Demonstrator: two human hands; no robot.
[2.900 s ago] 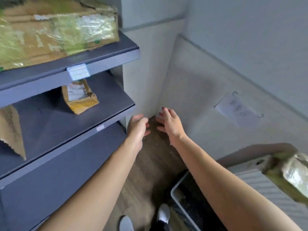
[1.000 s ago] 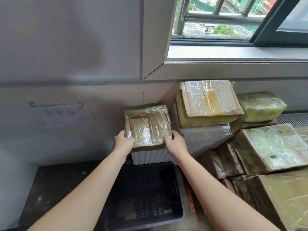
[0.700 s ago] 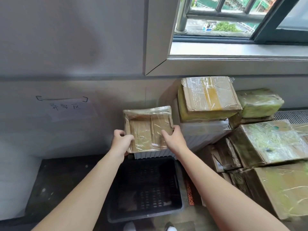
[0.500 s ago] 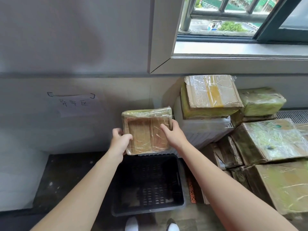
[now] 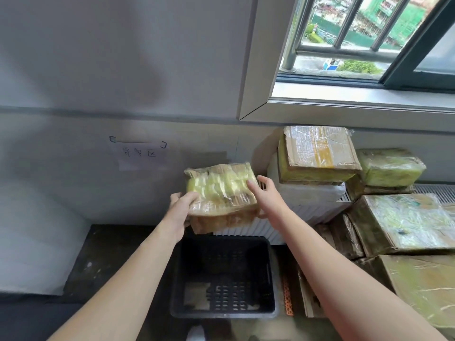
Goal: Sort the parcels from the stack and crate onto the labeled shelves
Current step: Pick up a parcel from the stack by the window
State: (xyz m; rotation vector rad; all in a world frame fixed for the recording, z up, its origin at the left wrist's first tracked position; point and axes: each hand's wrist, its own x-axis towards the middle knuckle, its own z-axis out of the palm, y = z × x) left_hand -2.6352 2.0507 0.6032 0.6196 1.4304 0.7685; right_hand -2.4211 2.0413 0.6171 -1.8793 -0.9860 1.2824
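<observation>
1. Left grip (image 5: 181,210) is curled round the bottom left corner of the parcel (image 5: 221,193), with the thumb on top.
2. Right grip (image 5: 268,195) holds the right edge of the parcel, with one finger lying on top.
3. Held up and tilted, the parcel is over the black crate (image 5: 192,262).
4. To the right, the stack (image 5: 317,153) of wrapped boxes sits under the window (image 5: 357,45).

A person holds a parcel (image 5: 221,193) in both hands, up above a black crate (image 5: 222,315). The left hand (image 5: 181,210) grips its lower left corner, thumb on top. The right hand (image 5: 267,195) holds its right edge. The parcel is tilted and wrapped in shiny film. More parcels (image 5: 317,153) are piled on the right, under a window (image 5: 357,38). A paper note (image 5: 139,153) is stuck on the wall (image 5: 73,70).
</observation>
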